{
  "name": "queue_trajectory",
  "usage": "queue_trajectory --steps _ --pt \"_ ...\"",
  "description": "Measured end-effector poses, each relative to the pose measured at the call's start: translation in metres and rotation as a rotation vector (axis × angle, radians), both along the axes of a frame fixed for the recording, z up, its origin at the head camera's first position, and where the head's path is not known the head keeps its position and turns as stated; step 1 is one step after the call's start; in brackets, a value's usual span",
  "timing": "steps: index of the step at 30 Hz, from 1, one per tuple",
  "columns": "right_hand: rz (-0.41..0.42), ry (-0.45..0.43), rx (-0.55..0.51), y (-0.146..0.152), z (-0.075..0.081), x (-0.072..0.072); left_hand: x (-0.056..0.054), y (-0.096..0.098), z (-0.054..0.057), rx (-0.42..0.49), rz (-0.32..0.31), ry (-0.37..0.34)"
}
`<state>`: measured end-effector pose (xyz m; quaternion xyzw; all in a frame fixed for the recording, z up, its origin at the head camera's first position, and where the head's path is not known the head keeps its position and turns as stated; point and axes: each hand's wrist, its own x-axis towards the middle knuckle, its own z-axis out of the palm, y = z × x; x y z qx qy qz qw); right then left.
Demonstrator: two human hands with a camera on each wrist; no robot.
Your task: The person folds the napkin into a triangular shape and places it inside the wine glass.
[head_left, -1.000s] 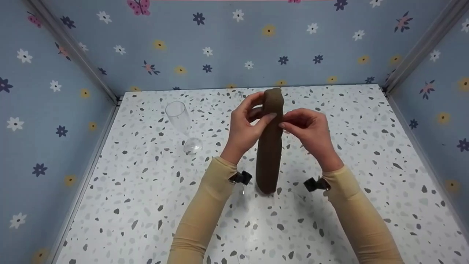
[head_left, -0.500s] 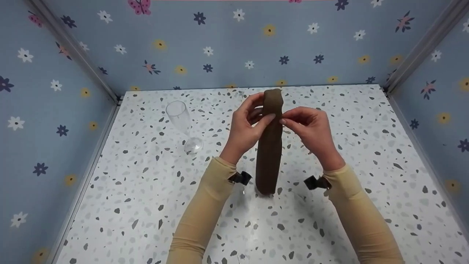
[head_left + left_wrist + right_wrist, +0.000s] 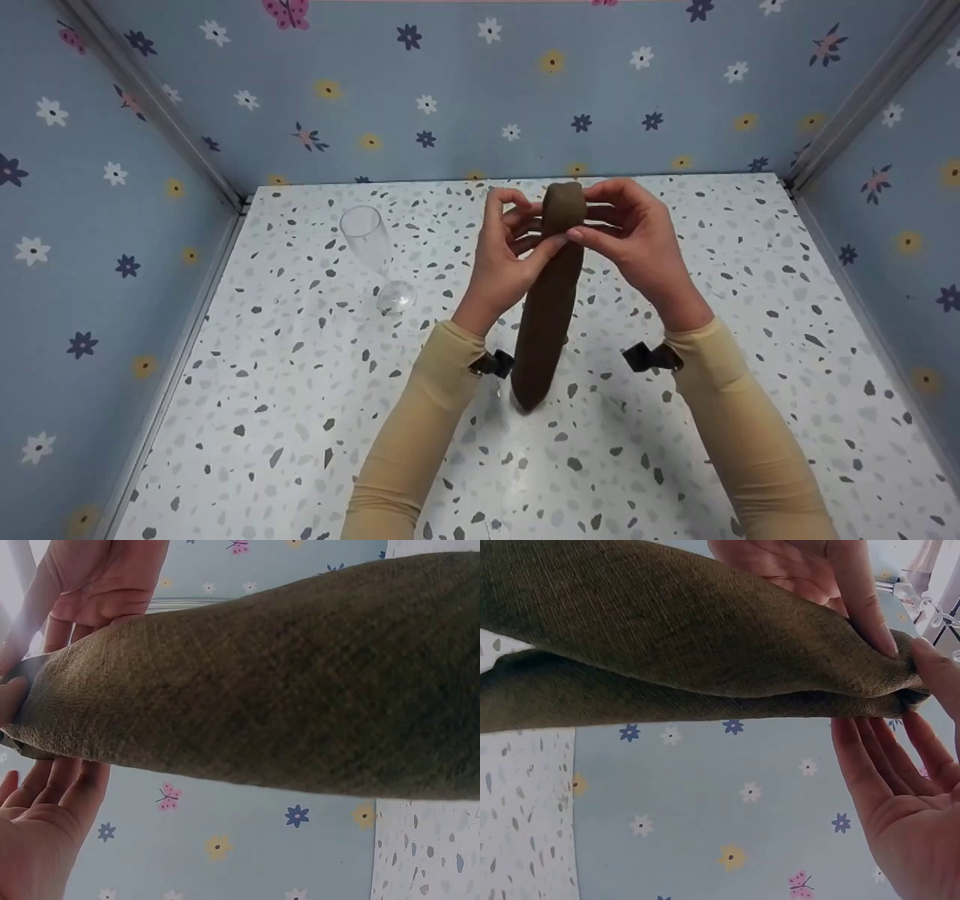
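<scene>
A brown cloth [image 3: 547, 322], folded into a long narrow band, is held up between both hands; its top end bends over into a rounded fold. My left hand [image 3: 499, 259] pinches that top from the left, its thumb on the near side. From the other side my right hand [image 3: 649, 244] grips the same fold, the two thumbs almost meeting under it. Overlapping layers of the cloth [image 3: 705, 637] show in the right wrist view. A wide face of the cloth [image 3: 262, 690] fills much of the left wrist view. Whether its lower tip touches the table is unclear.
A clear champagne flute [image 3: 367, 240] stands on the speckled white table [image 3: 262, 375], left of the hands. Blue flowered panels [image 3: 450, 90] enclose the table at the back and both sides.
My right hand has moved up from the band's right edge to the top fold. The top is now more rounded, and the band's lower end has swung slightly left and narrowed to a point.
</scene>
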<state>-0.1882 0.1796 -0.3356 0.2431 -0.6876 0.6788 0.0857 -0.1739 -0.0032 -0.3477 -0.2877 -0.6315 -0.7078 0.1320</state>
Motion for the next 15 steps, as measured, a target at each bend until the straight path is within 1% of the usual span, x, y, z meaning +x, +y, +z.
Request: queue_trajectory --steps 5,10,13,15 --pt "-0.020 -0.004 0.017 -0.001 0.006 -0.001 0.000 -0.001 0.002 -0.018 0.017 0.016" --pt "0.008 -0.037 0.009 -0.002 0.012 0.000 0.000 -0.001 0.003 -0.023 0.025 0.007" --pt "0.025 -0.031 0.042 -0.003 0.016 0.001 0.000 -0.001 0.003 -0.022 0.033 0.022" --pt "0.022 -0.016 0.069 -0.005 0.020 0.004 0.000 -0.001 0.003 -0.021 0.039 0.035"
